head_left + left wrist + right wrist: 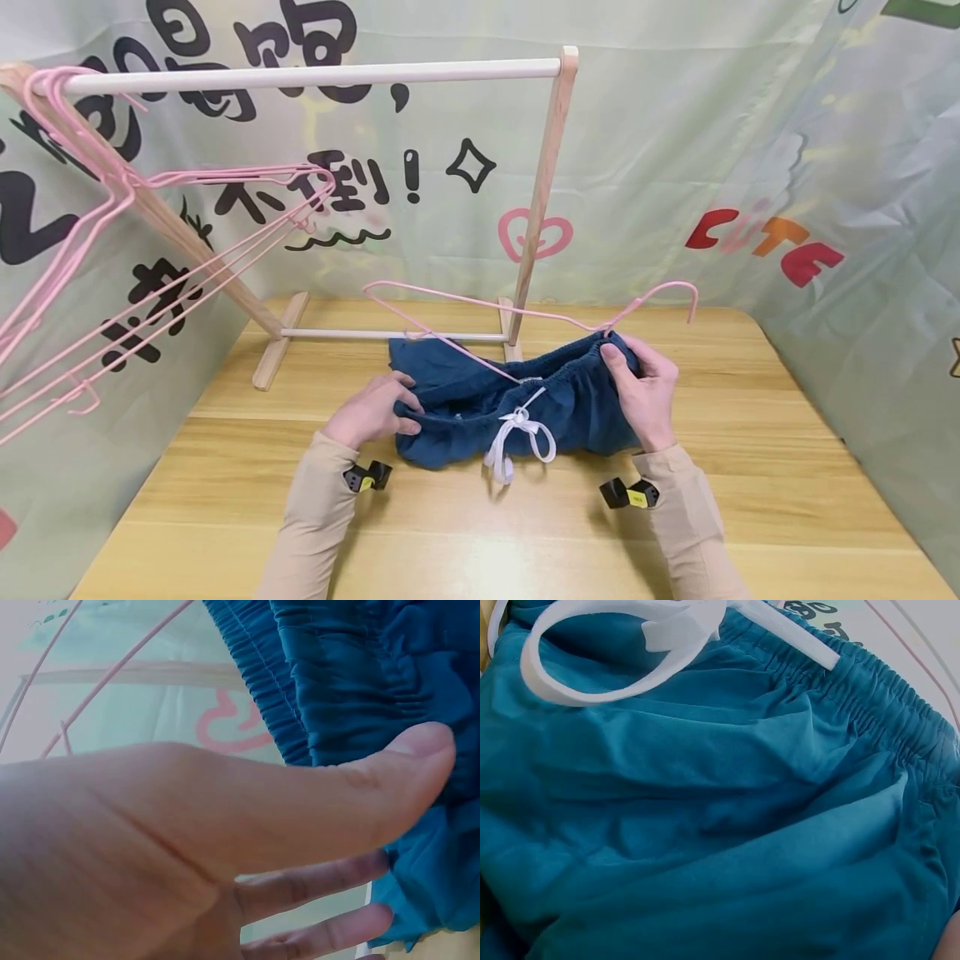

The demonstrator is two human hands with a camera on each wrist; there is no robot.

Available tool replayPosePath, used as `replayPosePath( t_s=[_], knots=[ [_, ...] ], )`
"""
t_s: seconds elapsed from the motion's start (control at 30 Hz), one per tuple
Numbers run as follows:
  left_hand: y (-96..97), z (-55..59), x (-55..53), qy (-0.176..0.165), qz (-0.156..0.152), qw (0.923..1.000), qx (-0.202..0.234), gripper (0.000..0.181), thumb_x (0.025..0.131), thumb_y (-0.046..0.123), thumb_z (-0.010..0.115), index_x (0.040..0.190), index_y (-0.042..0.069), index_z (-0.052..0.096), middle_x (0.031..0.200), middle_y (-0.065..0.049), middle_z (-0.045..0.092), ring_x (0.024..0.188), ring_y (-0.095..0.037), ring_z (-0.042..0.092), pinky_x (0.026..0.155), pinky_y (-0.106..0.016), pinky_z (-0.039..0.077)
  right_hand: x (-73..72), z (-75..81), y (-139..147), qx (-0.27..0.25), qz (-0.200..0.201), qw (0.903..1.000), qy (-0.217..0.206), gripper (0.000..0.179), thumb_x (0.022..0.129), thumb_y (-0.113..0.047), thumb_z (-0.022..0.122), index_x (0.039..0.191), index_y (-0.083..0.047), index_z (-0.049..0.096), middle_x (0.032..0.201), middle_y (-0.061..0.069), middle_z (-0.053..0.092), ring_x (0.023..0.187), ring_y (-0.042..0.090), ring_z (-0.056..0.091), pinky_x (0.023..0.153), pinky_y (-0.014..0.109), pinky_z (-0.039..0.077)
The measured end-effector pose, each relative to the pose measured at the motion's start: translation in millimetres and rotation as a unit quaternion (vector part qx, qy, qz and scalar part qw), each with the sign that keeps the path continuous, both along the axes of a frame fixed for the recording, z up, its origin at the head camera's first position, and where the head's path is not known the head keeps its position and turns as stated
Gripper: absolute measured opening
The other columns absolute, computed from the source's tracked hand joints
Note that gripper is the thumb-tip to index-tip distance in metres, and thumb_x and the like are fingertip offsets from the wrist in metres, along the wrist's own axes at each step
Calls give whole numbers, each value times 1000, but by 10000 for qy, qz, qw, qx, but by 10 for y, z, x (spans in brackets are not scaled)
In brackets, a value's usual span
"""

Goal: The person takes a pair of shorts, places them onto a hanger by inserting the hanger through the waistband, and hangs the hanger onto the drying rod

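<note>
Dark blue shorts (585,408) with a gathered elastic waistband and a white drawstring bow (519,421) are held up, waist opening upward, over the table. At the waistband's right end my right hand (648,387) grips the cloth, thumb by the neck of a pink hanger (465,298). The hanger's near arm reaches down into the waist opening, while its far arm extends left above it. My left hand (375,408) touches the left end of the waistband. The thumb (360,787) lies straight across the cloth in the left wrist view, apart from the extended fingers.
A wooden rack with a white rail (322,77) stands at the back left of the wooden table (495,533). Several pink hangers (120,179) hang at the rail's left end. A printed cloth (652,150) covers the walls behind.
</note>
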State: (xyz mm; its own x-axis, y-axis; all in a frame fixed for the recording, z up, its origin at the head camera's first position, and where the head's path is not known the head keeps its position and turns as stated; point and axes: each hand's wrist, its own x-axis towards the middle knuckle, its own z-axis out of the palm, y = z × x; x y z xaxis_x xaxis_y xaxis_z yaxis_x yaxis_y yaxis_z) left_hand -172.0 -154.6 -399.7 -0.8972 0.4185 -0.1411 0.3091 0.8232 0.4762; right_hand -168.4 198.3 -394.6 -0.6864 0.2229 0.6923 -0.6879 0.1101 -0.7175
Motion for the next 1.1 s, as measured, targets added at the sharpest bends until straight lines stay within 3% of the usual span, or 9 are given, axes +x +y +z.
replayPosePath(
  t_s=[0.13,0.27,0.53,0.77,0.93,1.1],
  knots=[
    [-41,40,-16,47,-43,9999,116,16,87,16,78,100,6,79,136,-21,60,129,-44,54,107,-54,45,2,6,1,-17,0,10000,36,13,92,6,66,99,0,76,95,-14,75,82,-2,67,75,11,52],
    [-96,94,-26,64,110,9993,364,19,88,16,77,102,3,78,125,-20,66,122,-42,59,103,-52,48,10,14,-2,-5,-16,10000,48,15,92,6,66,99,-4,76,95,-14,75,82,-3,67,75,11,52],
    [-212,207,-17,507,317,9945,858,17,89,15,75,102,4,76,103,-14,76,96,-31,70,83,-44,56,4,12,8,-55,24,10000,49,17,92,5,66,100,-6,77,96,-12,76,84,-1,68,77,12,52],
    [-263,260,26,1047,542,9840,1335,14,94,8,69,106,3,70,96,-15,77,89,-30,75,81,-47,58,0,5,21,-77,2,10000,36,16,92,6,66,100,-4,76,96,-12,76,84,-1,68,76,11,52],
    [-267,307,55,1376,718,9749,1596,11,95,5,67,106,5,68,87,-12,76,80,-26,74,71,-39,56,-10,-4,34,-149,36,9999,27,17,91,6,66,99,-4,77,96,-11,76,84,-1,69,77,11,53],
    [-277,333,71,1722,866,9634,1864,11,94,3,67,104,8,68,80,-10,72,79,-26,74,71,-37,54,-9,1,38,-174,70,9998,37,19,91,7,66,99,-6,77,95,-11,76,82,-1,68,76,11,52]
  ],
)
